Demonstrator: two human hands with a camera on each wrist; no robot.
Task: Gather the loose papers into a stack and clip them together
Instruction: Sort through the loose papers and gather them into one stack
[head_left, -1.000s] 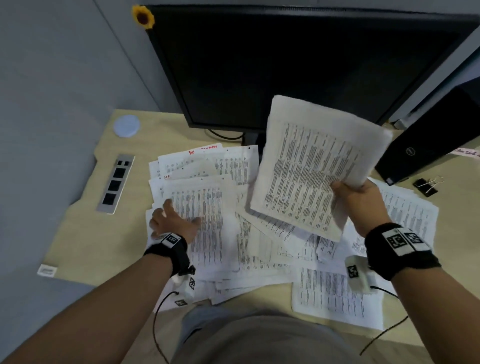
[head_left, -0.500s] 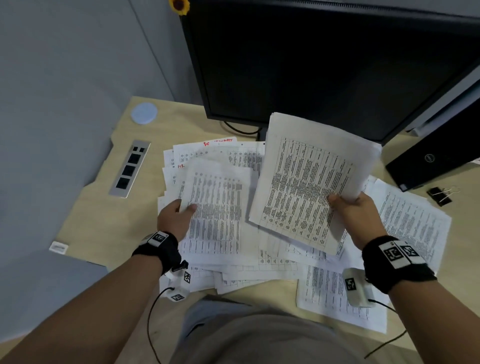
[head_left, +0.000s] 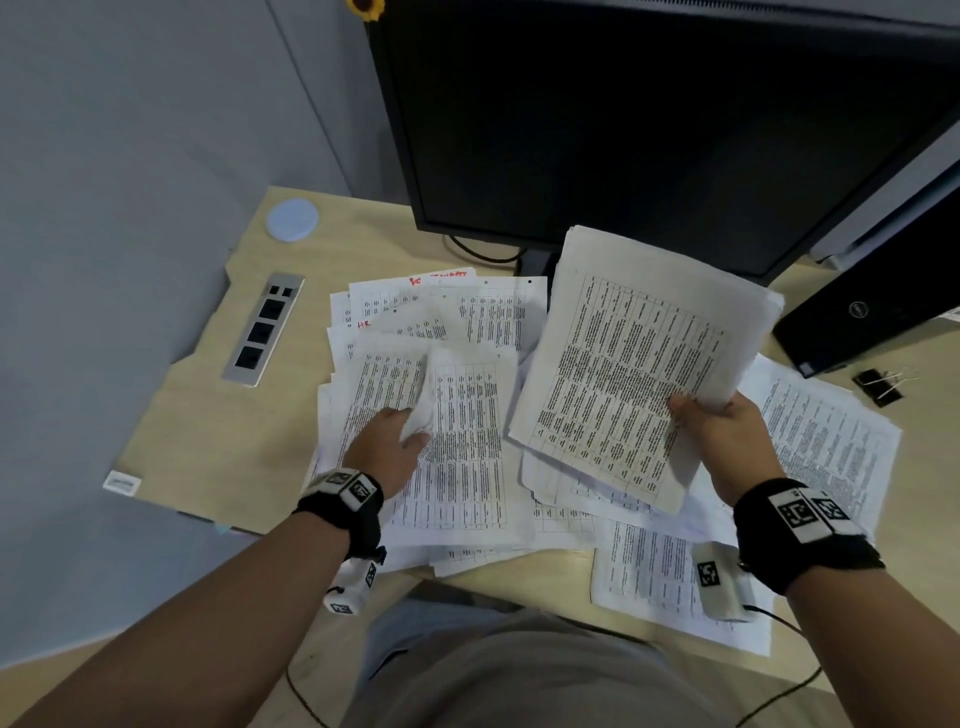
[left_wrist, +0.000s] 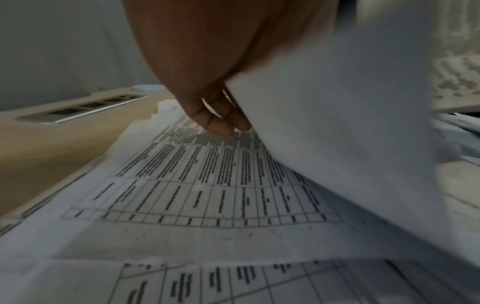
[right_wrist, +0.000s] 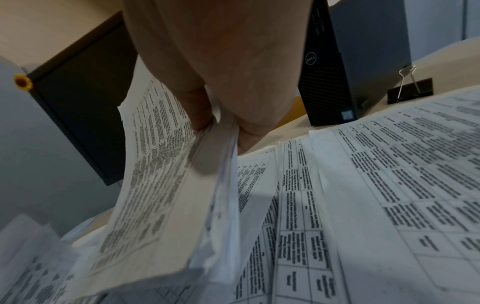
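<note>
Several loose printed sheets (head_left: 447, 322) lie spread over the wooden desk (head_left: 197, 415). My right hand (head_left: 722, 431) grips a gathered stack of papers (head_left: 634, 364) by its right edge, tilted up above the desk; in the right wrist view the thumb pinches this stack (right_wrist: 166, 185). My left hand (head_left: 395, 441) pinches the left edge of one sheet (head_left: 467, 441) and lifts it off the pile; the left wrist view shows that raised sheet (left_wrist: 337, 133) beside the fingers (left_wrist: 221, 125). A black binder clip (head_left: 880, 387) lies at the right, also seen as the clip (right_wrist: 410, 90) in the right wrist view.
A dark monitor (head_left: 649, 114) stands behind the papers, with a black Dell computer (head_left: 872, 317) to its right. A metal socket panel (head_left: 262, 330) and a pale round disc (head_left: 292, 220) sit on the desk's left side. A grey wall (head_left: 130, 156) borders the left.
My left hand moved right from the pile's left edge and picked up one sheet by its edge. The right hand lowered its stack slightly. The head view shifted left.
</note>
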